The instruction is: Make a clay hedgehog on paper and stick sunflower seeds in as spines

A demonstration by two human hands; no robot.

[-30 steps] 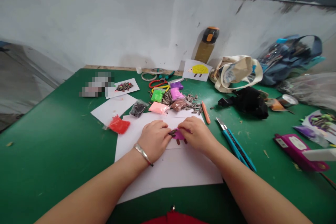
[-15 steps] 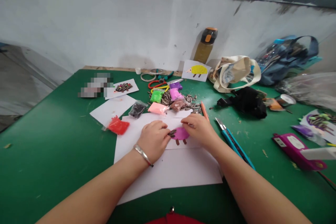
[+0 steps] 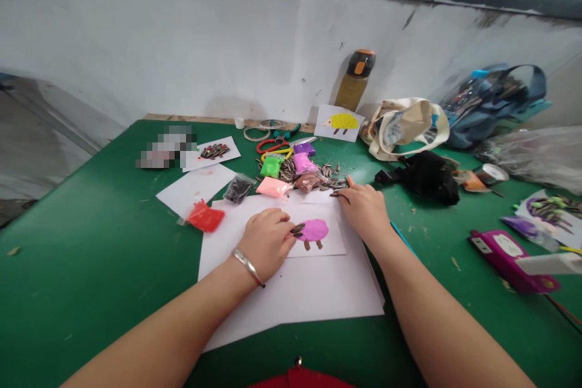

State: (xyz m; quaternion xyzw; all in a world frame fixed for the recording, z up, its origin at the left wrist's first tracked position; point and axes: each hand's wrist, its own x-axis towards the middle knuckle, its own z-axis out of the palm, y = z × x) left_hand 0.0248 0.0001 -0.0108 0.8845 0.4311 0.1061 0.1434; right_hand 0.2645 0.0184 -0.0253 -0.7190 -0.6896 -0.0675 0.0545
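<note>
My left hand (image 3: 268,242), a silver bangle on its wrist, lies curled over the left part of a small white card (image 3: 334,242). Its fingertips are beside a few sunflower seeds (image 3: 297,230) at the left end of a flat pink-purple clay oval (image 3: 314,230). Below the oval are two brown clay legs (image 3: 313,245). My right hand (image 3: 362,212) is at the upper right of the paper, fingers pinched on a dark sunflower seed (image 3: 335,194). What my left fingers hold, if anything, is hidden.
Behind the paper sheets (image 3: 291,291) lie loose sunflower seeds (image 3: 330,172) and clay packets, including red (image 3: 206,216), black (image 3: 239,188) and green (image 3: 271,166). Scissors (image 3: 268,146) are farther back. A glue gun-like magenta device (image 3: 504,254) is right; a blue cutter (image 3: 402,238) is partly hidden.
My right hand has moved right and slightly up, off the clay oval to the seeds, uncovering the oval and covering most of the cutter. My left hand stays put.
</note>
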